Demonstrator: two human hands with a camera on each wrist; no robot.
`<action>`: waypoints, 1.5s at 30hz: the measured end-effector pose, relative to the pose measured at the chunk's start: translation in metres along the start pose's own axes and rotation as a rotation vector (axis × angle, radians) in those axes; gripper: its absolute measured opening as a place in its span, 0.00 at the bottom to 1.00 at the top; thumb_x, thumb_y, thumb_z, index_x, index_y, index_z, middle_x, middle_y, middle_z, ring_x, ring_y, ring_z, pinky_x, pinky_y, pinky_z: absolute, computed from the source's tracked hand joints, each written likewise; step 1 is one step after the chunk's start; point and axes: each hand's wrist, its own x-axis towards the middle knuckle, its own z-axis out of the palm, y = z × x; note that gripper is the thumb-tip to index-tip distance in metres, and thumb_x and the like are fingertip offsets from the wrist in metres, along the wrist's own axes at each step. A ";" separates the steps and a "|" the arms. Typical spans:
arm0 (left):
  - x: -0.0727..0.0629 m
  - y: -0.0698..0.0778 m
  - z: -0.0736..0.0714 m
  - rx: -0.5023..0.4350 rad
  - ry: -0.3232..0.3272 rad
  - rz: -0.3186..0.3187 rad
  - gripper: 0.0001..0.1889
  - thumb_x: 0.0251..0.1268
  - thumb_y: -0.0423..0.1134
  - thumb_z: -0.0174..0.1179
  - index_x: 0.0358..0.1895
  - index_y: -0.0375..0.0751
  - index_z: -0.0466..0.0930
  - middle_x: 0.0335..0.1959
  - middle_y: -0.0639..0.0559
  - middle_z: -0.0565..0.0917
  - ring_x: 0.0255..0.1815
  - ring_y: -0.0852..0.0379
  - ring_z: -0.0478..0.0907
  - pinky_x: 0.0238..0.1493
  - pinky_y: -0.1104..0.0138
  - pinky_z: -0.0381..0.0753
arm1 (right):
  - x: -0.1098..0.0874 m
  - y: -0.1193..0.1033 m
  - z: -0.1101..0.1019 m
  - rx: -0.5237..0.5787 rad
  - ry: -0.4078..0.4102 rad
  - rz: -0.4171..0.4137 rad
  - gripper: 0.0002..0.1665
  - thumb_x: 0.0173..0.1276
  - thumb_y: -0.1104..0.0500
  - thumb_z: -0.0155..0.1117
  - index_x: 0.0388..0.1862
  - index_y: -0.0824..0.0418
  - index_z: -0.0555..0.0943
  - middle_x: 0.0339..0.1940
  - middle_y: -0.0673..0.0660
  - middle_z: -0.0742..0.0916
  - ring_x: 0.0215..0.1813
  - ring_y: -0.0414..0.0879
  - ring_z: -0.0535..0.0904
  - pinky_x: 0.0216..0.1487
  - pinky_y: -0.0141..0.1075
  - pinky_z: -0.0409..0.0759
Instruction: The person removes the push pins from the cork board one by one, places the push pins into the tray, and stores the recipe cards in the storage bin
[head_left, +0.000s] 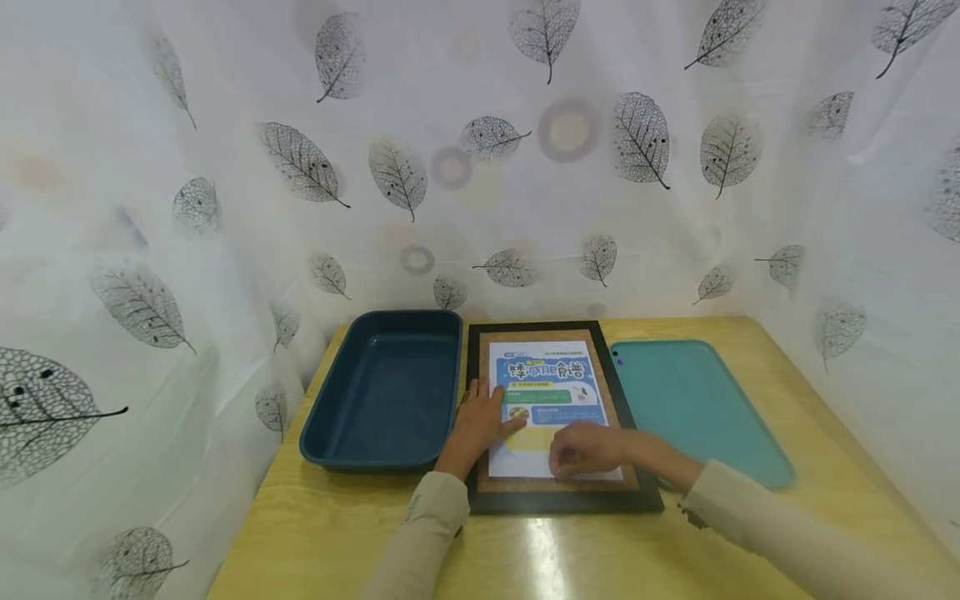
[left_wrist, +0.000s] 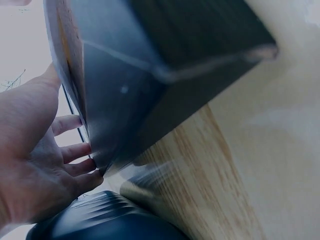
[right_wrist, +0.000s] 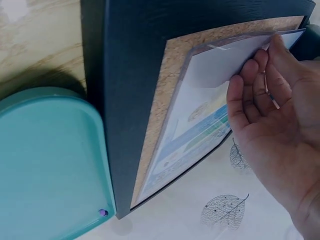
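Observation:
A laminated printed sheet [head_left: 551,392] with blue, green and yellow blocks lies on a cork board [head_left: 483,479] with a black frame [head_left: 570,502]. My left hand [head_left: 477,421] rests with extended fingers over the left side of the frame and sheet; in the left wrist view its fingertips [left_wrist: 82,150] lie along the frame's edge. At the sheet's near edge is my right hand [head_left: 588,448], fingers curled. The right wrist view shows that hand [right_wrist: 277,95] pinching the edge of the clear film between thumb and finger, with the edge bowed slightly off the cork.
To the left of the board stands a deep dark blue tray [head_left: 384,392]. A shallow teal tray [head_left: 697,408] lies at its right, with a small purple pin [right_wrist: 103,212] near one corner. A leaf-patterned curtain [head_left: 480,208] hangs round the wooden table [head_left: 525,558].

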 end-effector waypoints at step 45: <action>-0.001 -0.001 -0.001 0.000 -0.002 0.008 0.44 0.69 0.66 0.62 0.78 0.39 0.66 0.82 0.31 0.54 0.83 0.33 0.51 0.76 0.44 0.65 | -0.002 -0.002 0.008 0.201 0.065 -0.081 0.05 0.75 0.58 0.67 0.44 0.56 0.87 0.56 0.55 0.90 0.60 0.45 0.85 0.64 0.38 0.81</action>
